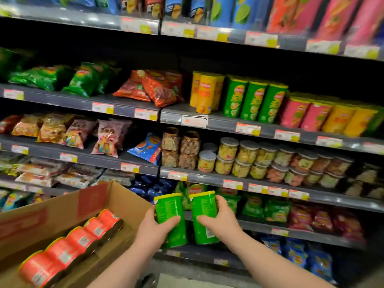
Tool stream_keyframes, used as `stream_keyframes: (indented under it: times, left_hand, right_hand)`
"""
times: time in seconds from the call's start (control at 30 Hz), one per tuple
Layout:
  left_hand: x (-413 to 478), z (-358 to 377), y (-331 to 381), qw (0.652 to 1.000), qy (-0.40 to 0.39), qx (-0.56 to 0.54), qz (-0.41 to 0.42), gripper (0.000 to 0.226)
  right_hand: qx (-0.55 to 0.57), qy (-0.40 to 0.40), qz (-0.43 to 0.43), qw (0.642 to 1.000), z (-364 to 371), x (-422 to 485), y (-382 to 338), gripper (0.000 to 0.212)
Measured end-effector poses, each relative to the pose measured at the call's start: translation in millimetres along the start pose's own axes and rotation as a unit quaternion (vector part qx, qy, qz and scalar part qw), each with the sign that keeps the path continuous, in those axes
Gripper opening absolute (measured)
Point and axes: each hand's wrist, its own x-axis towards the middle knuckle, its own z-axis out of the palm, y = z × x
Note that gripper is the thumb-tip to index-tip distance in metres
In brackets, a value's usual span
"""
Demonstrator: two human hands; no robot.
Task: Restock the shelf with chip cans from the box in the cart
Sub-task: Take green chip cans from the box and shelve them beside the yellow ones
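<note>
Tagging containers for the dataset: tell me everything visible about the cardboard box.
The cardboard box sits at lower left, brown and open-topped, its raised flaps bearing red printed patches. A row of red chip cans lies sideways inside, packed side by side. The left hand and right hand grip green chip cans to its right, not the box. Its base is out of view.

Single view, head-worn, wide-angle. We look forward and slightly down at the shelf [222, 124], close in front; its rails run tilted, falling rightward. The left hand [154, 225] and right hand [220, 219] show low at centre; the box [62, 213] lies near, lower left.
</note>
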Motion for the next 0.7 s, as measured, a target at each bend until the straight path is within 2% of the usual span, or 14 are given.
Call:
stream_keyframes:
  times: [0.27, 0.5, 0.6, 0.7]
  left_hand:
    - [-50.1, 134.6, 31.8, 0.996, -0.085, 0.012, 0.033, 0.043]
    - [-102.9, 254.8, 47.3, 0.986, -0.162, 0.028, 0.041, 0.069]
    - [-124.5, 297.5, 54.9, 0.980, -0.192, 0.018, 0.042, 0.050]
    - [-142.2, 331.3, 62.0, 0.977, -0.202, 0.018, 0.068, 0.046]
  right_hand:
    - [0.024, 0.073, 0.037, 0.996, -129.5, -46.0, 72.6, 0.085]
    - [0.041, 0.138, 0.059, 0.988, -239.3, -89.1, 142.5, 0.097]
    - [0.049, 0.157, 0.062, 0.984, -276.5, -104.4, 163.9, 0.087]
    - [0.052, 0.176, 0.064, 0.981, -306.3, -113.9, 183.8, 0.083]
